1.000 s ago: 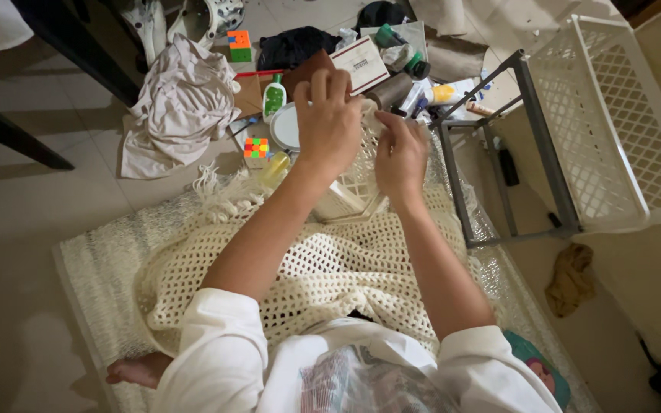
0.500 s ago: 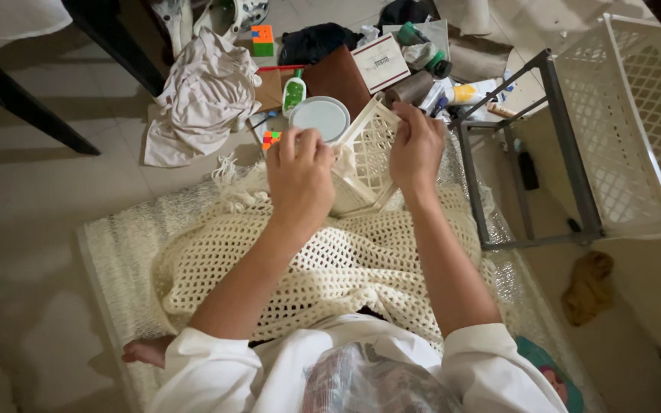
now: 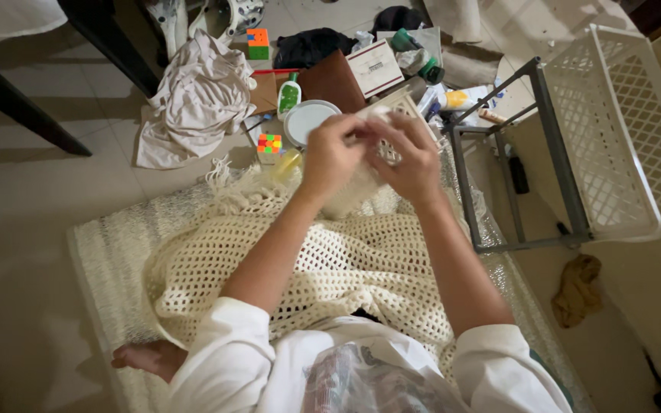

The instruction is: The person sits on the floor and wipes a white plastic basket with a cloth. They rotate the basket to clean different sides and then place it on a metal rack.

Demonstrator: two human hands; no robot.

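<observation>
Head view looks down on my left hand (image 3: 333,155) and right hand (image 3: 411,157), raised close together over my lap. Both are closed on the small white basket (image 3: 393,122), which sits between them, its lattice rim showing above my knuckles and its lower part hidden behind my fingers. A cream crochet blanket (image 3: 346,268) lies under my forearms. On the floor just beyond the basket are a round lid (image 3: 306,121) and a colour cube (image 3: 268,144).
</observation>
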